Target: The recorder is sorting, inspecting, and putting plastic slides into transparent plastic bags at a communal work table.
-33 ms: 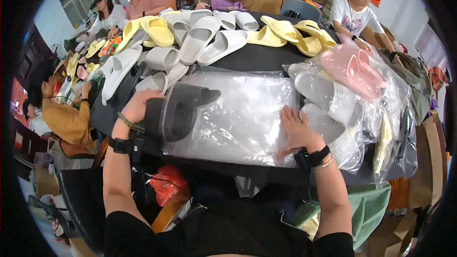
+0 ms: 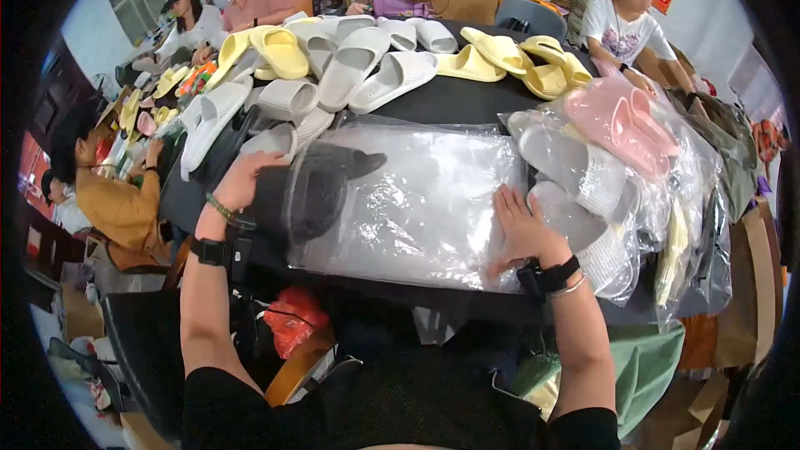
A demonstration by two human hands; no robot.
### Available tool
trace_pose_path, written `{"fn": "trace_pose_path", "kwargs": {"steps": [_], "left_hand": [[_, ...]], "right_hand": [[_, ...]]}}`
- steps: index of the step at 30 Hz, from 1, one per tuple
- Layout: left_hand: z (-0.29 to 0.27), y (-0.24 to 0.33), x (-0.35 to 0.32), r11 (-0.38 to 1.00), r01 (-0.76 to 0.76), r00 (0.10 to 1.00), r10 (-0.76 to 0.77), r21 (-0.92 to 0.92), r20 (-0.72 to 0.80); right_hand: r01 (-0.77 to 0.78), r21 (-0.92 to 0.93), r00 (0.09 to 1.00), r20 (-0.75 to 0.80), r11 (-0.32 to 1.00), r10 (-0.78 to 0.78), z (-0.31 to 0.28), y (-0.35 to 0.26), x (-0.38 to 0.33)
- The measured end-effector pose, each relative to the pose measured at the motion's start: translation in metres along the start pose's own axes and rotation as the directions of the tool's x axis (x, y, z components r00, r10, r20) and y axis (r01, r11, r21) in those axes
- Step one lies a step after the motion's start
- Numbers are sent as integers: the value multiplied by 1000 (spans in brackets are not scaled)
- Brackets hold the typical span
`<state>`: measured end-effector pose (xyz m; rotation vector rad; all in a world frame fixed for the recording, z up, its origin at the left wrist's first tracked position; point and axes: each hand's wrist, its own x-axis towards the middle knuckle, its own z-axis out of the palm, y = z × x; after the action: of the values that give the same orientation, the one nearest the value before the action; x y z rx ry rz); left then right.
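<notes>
Crowded workroom, black table (image 2: 467, 100) heaped with white, yellow, pink foam slippers, left hand (image 2: 242, 183) gripping black slippers (image 2: 321, 187) half inside glossy clear plastic bag (image 2: 417, 200) at table centre, right hand (image 2: 521, 229) flat, fingers spread on bag
</notes>
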<state>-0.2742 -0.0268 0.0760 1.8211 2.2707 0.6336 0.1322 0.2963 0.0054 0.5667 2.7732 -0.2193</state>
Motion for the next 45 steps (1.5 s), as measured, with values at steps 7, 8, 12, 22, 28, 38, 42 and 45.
{"fn": "trace_pose_path", "kwargs": {"steps": [7,8,12,22,28,38,42,45], "left_hand": [[24,21,9,980,-9,990,37,-200,138],[32,18,10,976,-50,989,78,-210,127],[36,8,16,974,-133,968,168,-184,187],[34,0,10,907,145,924,18,-395,382],[70,35,15,875,-19,847,271,-484,457],[-17,33,3,994,-108,982,103,-19,-161],[-66,40,-19,906,229,836,4,356,-549],[-87,43,-35,933,296,696,-63,206,-716]], "right_hand": [[11,78,1000,-6,997,-11,2,3,-1],[1,52,1000,5,999,-1,3,4,0],[10,64,1000,-13,998,-9,8,4,0],[-19,46,1000,19,999,18,3,2,3],[-35,32,999,25,999,34,3,3,3],[-27,59,1000,2,998,27,1,-2,1],[14,80,1000,-28,997,-12,-1,-5,5],[15,89,999,-40,996,-11,-4,-4,-2]]}}
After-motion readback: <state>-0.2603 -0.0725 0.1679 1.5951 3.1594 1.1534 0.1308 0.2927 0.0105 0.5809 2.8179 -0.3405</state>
